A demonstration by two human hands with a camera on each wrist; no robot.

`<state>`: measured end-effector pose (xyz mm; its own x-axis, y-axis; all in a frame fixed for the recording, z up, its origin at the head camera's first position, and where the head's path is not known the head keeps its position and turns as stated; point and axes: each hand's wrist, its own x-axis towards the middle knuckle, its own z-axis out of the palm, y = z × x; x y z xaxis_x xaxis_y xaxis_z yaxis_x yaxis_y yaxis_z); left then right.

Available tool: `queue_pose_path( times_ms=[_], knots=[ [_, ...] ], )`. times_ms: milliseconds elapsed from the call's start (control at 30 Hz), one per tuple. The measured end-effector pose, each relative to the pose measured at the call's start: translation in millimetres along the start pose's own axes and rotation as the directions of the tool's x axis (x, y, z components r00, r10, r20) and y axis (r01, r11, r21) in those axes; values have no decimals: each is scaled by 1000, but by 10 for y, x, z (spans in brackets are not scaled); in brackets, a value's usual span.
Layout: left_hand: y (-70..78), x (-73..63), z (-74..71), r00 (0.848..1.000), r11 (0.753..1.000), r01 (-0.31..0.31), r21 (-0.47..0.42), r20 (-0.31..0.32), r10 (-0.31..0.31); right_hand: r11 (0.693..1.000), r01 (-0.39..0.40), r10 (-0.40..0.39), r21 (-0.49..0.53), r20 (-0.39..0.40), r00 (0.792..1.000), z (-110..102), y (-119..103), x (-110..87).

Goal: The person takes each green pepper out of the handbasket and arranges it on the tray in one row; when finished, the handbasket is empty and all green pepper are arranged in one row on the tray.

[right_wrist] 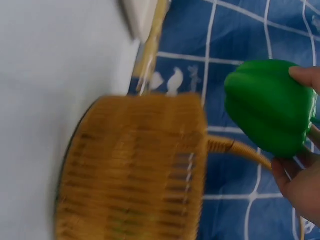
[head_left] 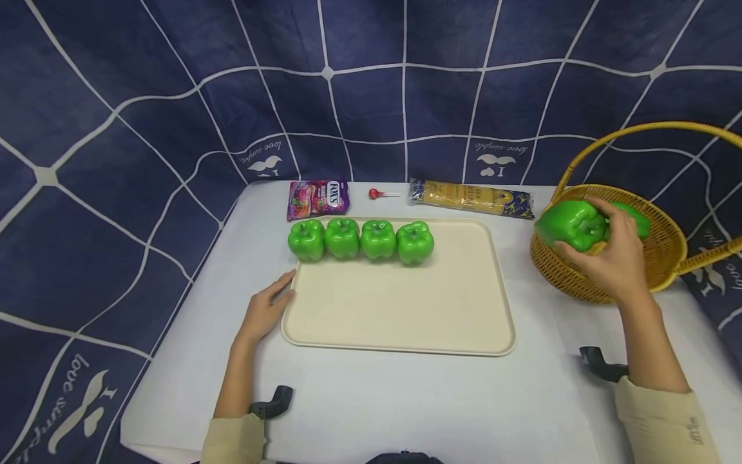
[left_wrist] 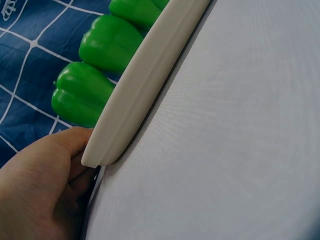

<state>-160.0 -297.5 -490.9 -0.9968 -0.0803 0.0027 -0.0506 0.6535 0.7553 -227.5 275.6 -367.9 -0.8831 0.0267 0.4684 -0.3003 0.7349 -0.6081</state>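
My right hand (head_left: 616, 254) grips a green bell pepper (head_left: 572, 225) above the near-left side of a wicker basket (head_left: 565, 280). Another green pepper (head_left: 633, 218) lies inside the basket, partly hidden behind the hand. In the right wrist view the held pepper (right_wrist: 270, 106) is clasped between thumb and fingers, higher than the basket rim. My left hand (head_left: 268, 312) rests at the left edge of a cream tray (head_left: 400, 309), its fingers touching the rim. Several green peppers (head_left: 378, 240) stand in a row along the tray's far left side.
Behind the tray lie a purple candy bag (head_left: 319, 198), a red lollipop (head_left: 375, 193) and a pack of spaghetti (head_left: 471, 197). The basket's tall handle (head_left: 655, 127) arches over it at the right. Dark blue checked cloth (head_left: 371, 103) hangs around the white table (head_left: 440, 399).
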Motion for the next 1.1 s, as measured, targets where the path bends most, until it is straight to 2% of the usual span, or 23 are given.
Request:
queue_pose_path(
  times_ms=[233, 500, 633, 867, 1100],
  knots=[
    [-6, 8, 2, 1000, 1000, -8, 4, -2, 8, 989, 144, -144, 19, 26, 989, 137, -265, 43],
    [-3, 7, 8, 1000, 1000, -2, 6, -13, 2, 983, 178, -183, 47, 143, 973, 486, -446, 102],
    [2, 0, 5, 1000, 1000, -4, 3, -13, 4, 973, 221, -230, 64, 226, 947, 711, -441, 157],
    [-12, 7, 0, 1000, 1000, -15, -12, -9, 15, 982, 160, -186, 97, 409, 893, 1030, -411, 235],
    [-16, 9, 4, 1000, 1000, -7, -7, -13, 7, 972, 204, -237, 121, 504, 831, 1195, -377, 327]
  ],
)
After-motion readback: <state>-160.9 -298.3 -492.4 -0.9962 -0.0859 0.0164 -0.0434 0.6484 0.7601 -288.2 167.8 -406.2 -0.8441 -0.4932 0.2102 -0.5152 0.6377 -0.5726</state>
